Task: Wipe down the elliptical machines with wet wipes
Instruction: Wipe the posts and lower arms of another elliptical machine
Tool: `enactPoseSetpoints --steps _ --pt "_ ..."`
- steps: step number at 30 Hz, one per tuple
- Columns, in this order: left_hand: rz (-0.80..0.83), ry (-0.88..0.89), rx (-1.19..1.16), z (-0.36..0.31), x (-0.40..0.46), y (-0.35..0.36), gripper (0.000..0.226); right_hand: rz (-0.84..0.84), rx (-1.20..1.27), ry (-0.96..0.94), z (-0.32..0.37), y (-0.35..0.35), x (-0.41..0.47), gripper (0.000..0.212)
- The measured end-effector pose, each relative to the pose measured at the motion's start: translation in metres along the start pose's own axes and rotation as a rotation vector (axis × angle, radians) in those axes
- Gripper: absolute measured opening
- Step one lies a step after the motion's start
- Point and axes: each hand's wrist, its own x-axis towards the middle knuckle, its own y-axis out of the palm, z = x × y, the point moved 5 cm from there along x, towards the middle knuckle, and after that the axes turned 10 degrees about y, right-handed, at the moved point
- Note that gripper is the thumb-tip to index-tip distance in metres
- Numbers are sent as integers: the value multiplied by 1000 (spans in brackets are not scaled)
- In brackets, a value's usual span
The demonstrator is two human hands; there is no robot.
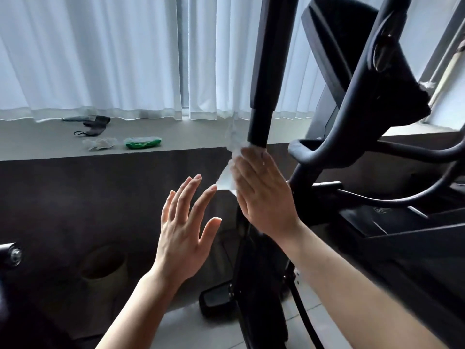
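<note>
A black elliptical machine (pixel 357 152) fills the right half of the view, with an upright black handlebar pole (pixel 266 79) in the middle. My right hand (pixel 261 190) presses a white wet wipe (pixel 227 178) against the pole just below its thick grip, fingers fairly flat; part of the wipe sticks out to the left. My left hand (pixel 186 230) hovers to the left of the pole, palm away, fingers spread, holding nothing. A green pack of wet wipes (pixel 143 142) lies on the window ledge.
A crumpled used wipe (pixel 99 144) and a black strap or pouch (pixel 94 124) lie on the grey ledge (pixel 37 142) below white curtains (pixel 100 54). Under the ledge is a dark wall. A chrome-tipped bar end (pixel 11 253) shows at the left edge. The floor is tiled.
</note>
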Motion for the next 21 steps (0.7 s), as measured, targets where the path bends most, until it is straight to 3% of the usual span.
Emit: enactPoseSetpoints --steps 4,7,11,14,17,21 --pt "-7 17 -11 -2 -2 -3 51 135 -130 -164 13 7 -53 47" --pt "-60 20 -96 -11 11 -3 50 47 -129 -119 -8 -7 -12 48" --pt "-208 -49 -409 -35 54 -7 57 -123 0 -12 -38 -31 65 51" --pt "-136 -112 -486 -47 77 3 60 -159 52 30 -31 -22 53 54" --pt "-34 -187 -688 -54 70 26 70 -126 32 -43 -31 -11 21 54" --pt "-36 -171 -682 -62 54 42 70 -135 35 -44 -55 -37 52 47"
